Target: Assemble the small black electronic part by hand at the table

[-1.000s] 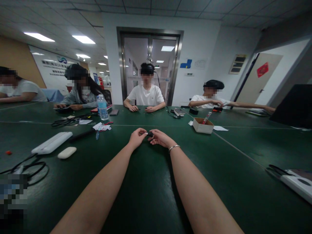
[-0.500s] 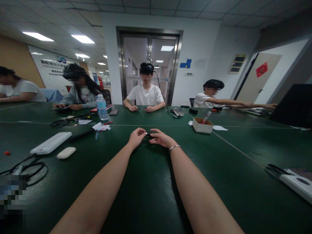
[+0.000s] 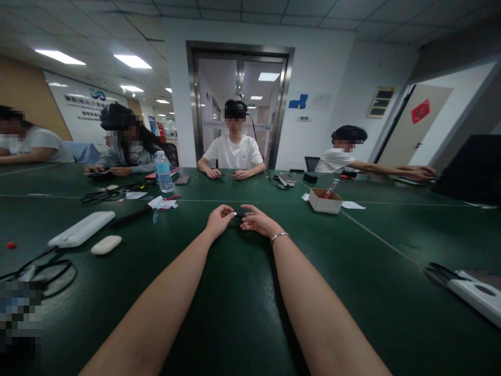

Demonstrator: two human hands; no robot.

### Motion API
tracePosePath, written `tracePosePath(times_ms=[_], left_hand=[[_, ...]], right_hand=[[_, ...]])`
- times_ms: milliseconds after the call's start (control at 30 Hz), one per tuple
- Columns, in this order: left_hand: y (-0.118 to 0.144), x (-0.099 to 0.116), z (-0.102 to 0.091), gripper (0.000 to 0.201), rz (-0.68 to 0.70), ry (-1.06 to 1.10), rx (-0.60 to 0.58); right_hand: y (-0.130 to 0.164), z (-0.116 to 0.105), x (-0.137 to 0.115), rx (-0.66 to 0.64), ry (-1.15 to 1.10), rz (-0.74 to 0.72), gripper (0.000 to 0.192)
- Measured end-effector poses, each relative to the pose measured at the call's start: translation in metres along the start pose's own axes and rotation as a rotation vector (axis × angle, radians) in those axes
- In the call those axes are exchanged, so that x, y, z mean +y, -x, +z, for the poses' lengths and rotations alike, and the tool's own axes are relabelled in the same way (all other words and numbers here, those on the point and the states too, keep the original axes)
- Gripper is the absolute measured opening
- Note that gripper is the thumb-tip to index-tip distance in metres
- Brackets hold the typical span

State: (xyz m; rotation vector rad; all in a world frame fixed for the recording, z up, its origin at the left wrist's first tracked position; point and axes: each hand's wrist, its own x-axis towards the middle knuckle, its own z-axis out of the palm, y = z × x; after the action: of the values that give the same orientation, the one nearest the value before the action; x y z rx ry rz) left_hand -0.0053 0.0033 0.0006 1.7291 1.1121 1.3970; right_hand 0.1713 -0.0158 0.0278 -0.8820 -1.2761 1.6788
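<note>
1. A smooth white oval pebble-shaped thing [image 3: 106, 244] lies on the dark green table [image 3: 235, 313], well left of the hands.
2. The left hand [image 3: 219, 220] pinches one end of a small dark part [image 3: 239, 214] with narrowed fingers.
3. The right hand [image 3: 256, 221] grips the other end; the part is too small to identify.
4. An open cardboard box [image 3: 324, 201] stands right.
</note>
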Motion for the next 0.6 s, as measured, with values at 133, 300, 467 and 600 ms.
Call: tracePosePath(times_ms=[133,300,467,600], left_hand=[[0.0002,0.0010,-0.0003,0.016,-0.003,0.003,0.002],[0.0002,0.0044,-0.0003,0.015,-0.018,0.026,0.023],[0.0012,0.0053,0.0002,0.015,-0.009,0.025,0.005],[0.0015,0.0051,0.0005,0.015,-0.028,0.020,0.020]], right_hand=[[0.0018,0.0010,-0.0014,0.037,-0.020,0.026,0.031],[0.0044,0.0003,-0.0025,-0.027,0.007,-0.038,0.040],[0.0023,0.0006,-0.0026,0.030,0.025,0.030,0.020],[0.0017,0.0000,-0.0018,0.014,0.013,-0.002,0.023]])
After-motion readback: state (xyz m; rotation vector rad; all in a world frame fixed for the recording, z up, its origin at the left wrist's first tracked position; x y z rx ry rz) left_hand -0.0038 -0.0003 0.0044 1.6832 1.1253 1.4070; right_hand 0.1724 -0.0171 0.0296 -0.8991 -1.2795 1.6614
